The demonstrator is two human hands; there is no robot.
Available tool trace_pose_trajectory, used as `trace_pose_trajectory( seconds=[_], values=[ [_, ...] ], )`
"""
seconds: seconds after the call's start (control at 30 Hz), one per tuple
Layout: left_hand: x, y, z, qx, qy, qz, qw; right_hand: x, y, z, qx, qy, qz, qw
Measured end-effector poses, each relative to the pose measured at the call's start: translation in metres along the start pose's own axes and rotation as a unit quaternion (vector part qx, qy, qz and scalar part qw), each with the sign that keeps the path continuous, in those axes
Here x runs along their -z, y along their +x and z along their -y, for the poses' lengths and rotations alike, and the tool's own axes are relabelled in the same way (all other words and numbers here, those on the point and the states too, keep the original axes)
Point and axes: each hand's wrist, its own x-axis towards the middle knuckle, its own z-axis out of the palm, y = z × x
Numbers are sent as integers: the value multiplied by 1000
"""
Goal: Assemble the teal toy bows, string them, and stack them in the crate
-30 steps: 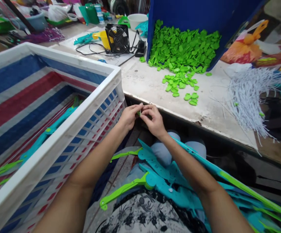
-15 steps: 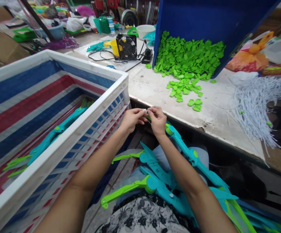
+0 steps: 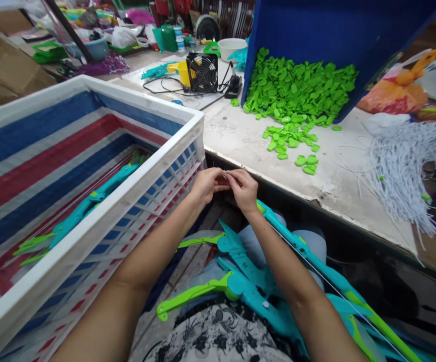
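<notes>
In the head view, my left hand (image 3: 207,187) and my right hand (image 3: 243,188) meet fingertip to fingertip just short of the table edge. Both pinch a thin white string (image 3: 316,270), of which only a tiny bit shows between the fingers. The string runs taut past my right forearm, along a long teal and green plastic toy part (image 3: 329,269) that leans across my lap. More teal pieces with green arms (image 3: 198,294) lie on my lap below the forearms. Whether the string is knotted or looped is hidden by the fingers.
A white crate (image 3: 172,146) with a striped lining stands at my left, similar teal parts (image 3: 78,213) inside. On the table (image 3: 225,133) are a tipped blue bin (image 3: 304,30) of green pieces (image 3: 300,95), a black fan (image 3: 202,73) and a bundle of white strings (image 3: 402,171).
My fingertips have drawn closer together, and the white loop between them has shrunk from sight. The string now shows as a straight line beside the teal part. The view has shifted slightly.
</notes>
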Motion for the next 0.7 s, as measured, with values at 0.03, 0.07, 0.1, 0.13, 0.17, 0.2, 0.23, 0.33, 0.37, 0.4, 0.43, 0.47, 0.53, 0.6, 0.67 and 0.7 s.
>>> trace_pose_trajectory(
  seconds=[0.03,0.07,0.1,0.13,0.17,0.2,0.23,0.33,0.37,0.4,0.43,0.47,0.53,0.6,0.67,0.7],
  values=[
    [1,0,-1,-2,2,13,1000,2,1,0,14,-20,2,1000],
    [1,-1,-3,-6,9,28,1000,5,2,0,25,-38,7,999],
    [2,-2,-4,-12,22,44,999,8,3,-1,36,-55,15,998],
    [3,-3,-4,-21,39,55,998,10,5,-1,48,-73,25,996],
    [3,-4,-4,-31,61,60,996,13,6,-1,59,-89,37,994],
    [3,-5,-5,-40,84,60,994,15,7,-1,70,-105,48,991],
    [3,-5,-5,-50,109,58,991,17,8,-1,81,-119,59,988],
    [0,-6,-4,-90,193,51,976,21,10,1,95,-151,83,980],
    [-1,-7,-4,-103,223,52,968,22,10,2,93,-157,88,979],
    [-2,-6,-3,-115,253,51,959,22,10,2,87,-160,89,979],
    [-3,-6,-2,-128,281,45,950,23,9,2,80,-160,87,980],
    [-3,-6,-1,-146,306,33,940,23,8,1,72,-157,81,982],
    [-3,-4,2,-183,349,6,919,24,5,-1,54,-140,65,987],
    [-1,-3,4,-201,372,2,906,26,1,-4,31,-111,56,992],
    [3,-3,5,-185,372,36,909,28,-3,-7,14,-79,69,994],
    [5,-3,4,-171,369,62,911,28,-4,-9,12,-69,79,994]
  ],
)
